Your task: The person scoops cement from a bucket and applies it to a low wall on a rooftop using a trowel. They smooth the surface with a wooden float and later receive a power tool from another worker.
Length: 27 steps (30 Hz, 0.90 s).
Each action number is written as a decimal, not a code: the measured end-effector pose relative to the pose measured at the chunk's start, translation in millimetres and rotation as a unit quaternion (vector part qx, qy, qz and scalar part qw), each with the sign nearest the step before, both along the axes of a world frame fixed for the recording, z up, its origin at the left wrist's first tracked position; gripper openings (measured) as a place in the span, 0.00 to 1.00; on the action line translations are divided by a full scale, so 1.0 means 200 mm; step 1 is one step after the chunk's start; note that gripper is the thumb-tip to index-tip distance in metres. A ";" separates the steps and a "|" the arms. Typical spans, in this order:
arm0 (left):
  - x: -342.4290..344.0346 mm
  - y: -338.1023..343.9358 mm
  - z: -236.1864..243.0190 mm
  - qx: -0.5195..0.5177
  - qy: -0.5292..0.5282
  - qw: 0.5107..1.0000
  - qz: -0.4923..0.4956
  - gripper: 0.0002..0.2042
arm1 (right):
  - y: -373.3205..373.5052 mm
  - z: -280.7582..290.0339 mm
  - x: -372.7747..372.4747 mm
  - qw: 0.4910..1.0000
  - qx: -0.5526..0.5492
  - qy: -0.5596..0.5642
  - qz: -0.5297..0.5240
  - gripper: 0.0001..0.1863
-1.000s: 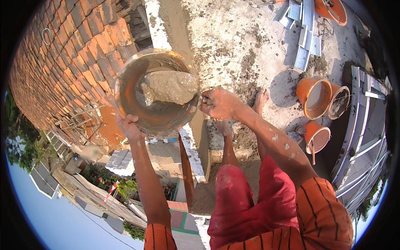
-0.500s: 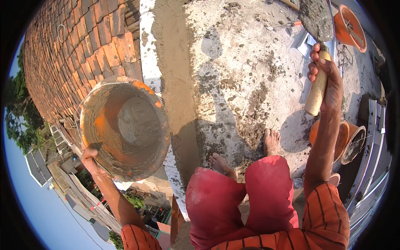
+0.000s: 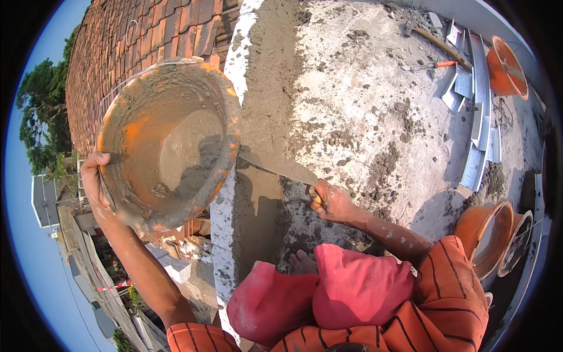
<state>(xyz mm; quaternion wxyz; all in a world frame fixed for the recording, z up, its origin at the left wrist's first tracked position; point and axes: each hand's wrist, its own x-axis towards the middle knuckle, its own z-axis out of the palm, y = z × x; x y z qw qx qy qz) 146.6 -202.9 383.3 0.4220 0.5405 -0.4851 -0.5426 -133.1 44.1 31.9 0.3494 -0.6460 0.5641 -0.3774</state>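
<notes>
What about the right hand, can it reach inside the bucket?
Probably yes: the left hand holds the bucket nearby, and nothing covers its open mouth. The right hand grips a trowel, though, so the blade would likely go in first.

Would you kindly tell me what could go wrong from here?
Only the left hand is seen on the bucket, at its rim, so it might slip. The trowel in the right hand is angled across the mortar strip and could gouge it. The bare foot beside that strip might smear it.
</notes>
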 end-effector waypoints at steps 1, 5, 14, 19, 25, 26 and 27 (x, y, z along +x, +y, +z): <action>-0.02 0.02 0.02 0.018 0.027 0.999 -0.019 0.21 | 0.14 0.04 0.01 1.000 0.014 -0.022 -0.001 0.15; -0.09 0.01 0.01 0.039 0.083 0.995 -0.050 0.20 | 0.19 0.36 -0.37 0.994 0.086 0.023 -0.059 0.15; -0.36 0.03 -0.04 -0.102 0.015 0.988 -0.118 0.22 | -0.67 1.67 -0.60 0.856 -0.098 0.503 0.063 0.13; -0.60 0.10 -0.07 -0.116 0.044 0.975 -0.186 0.21 | -0.93 1.64 -0.36 0.808 0.229 0.515 0.172 0.11; -0.52 0.12 -0.14 -0.175 -0.063 0.982 -0.044 0.21 | -0.87 1.40 -0.41 0.903 0.296 0.196 0.242 0.13; -0.49 0.15 -0.09 -0.168 -0.074 0.983 -0.024 0.21 | -0.86 1.39 -0.40 0.915 0.279 0.169 0.237 0.13; -0.46 0.19 -0.04 -0.156 -0.079 0.985 -0.010 0.21 | -0.85 1.38 -0.39 0.927 0.263 0.140 0.229 0.13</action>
